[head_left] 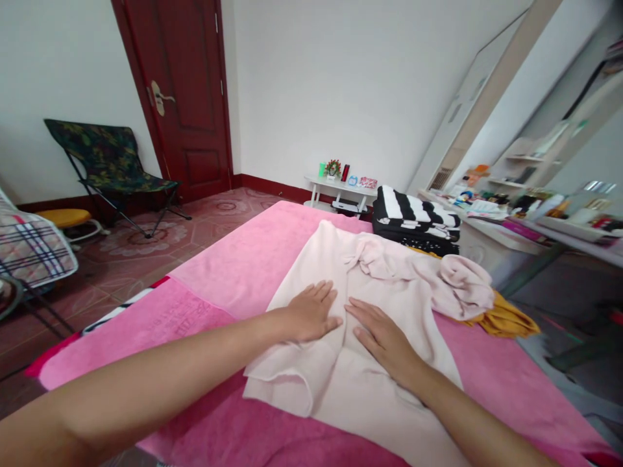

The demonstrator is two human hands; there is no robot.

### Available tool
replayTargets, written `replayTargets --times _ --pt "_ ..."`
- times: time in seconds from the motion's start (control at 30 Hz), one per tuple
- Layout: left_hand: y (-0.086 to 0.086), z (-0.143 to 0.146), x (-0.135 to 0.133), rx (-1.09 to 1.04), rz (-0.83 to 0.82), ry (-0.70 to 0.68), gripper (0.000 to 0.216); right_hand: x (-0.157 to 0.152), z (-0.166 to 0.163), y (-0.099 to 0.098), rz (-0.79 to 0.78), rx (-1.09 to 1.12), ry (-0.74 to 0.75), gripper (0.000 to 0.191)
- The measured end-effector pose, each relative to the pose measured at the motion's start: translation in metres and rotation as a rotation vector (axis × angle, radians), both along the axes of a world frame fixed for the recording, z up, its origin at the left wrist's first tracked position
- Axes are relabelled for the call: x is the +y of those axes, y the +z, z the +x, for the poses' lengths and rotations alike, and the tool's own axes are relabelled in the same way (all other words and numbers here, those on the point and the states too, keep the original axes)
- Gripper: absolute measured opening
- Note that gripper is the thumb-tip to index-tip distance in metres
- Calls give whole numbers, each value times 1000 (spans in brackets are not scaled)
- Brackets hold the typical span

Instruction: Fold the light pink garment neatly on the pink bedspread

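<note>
Pale pink garment (370, 305) lies mid-bed on the pink blanket (233, 272); my left hand (309, 312) and right hand (384, 338) press it, fingers spread flat, gripping nothing. I'd smooth outward evenly.

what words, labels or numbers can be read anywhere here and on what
None can be read.
Pink bed cover: faint embossed characters left of the left hand, too faint to read.
Small items on the white side table: any labels too small.
Bottles and boxes on the white dresser top: blurred.
Pale cream garment under both hands, right hand: no print visible.
</note>
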State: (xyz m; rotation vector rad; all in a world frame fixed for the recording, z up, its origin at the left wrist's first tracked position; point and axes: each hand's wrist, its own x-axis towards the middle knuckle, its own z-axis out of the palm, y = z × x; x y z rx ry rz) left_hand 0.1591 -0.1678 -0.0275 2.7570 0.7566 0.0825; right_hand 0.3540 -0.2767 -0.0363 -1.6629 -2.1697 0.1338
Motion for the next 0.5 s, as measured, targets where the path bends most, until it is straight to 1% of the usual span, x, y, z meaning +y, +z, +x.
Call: replayTargets --times 0.07,0.13,0.2,0.27,0.33,0.37,0.43,0.5 --pt "13 -3 -5 -11 -29 -70 71 4 1 3 33 76 4 38" --pt "29 2 2 19 -74 -86 61 13 6 8 43 158 -8 30" --pt "42 14 20 25 -113 -1 44 26 20 14 91 229 -102 26" --pt "45 31 43 -78 -94 151 37 43 43 21 189 237 -286 26" --pt "35 48 63 -221 -19 274 40 61 72 27 273 177 -492 31" --pt "27 55 69 -264 11 294 44 70 88 29 280 128 -583 35" --pt "7 66 76 -270 52 270 50 86 118 31 237 32 -720 42" --pt "-9 72 77 -228 74 225 52 99 140 30 175 -35 -778 46"
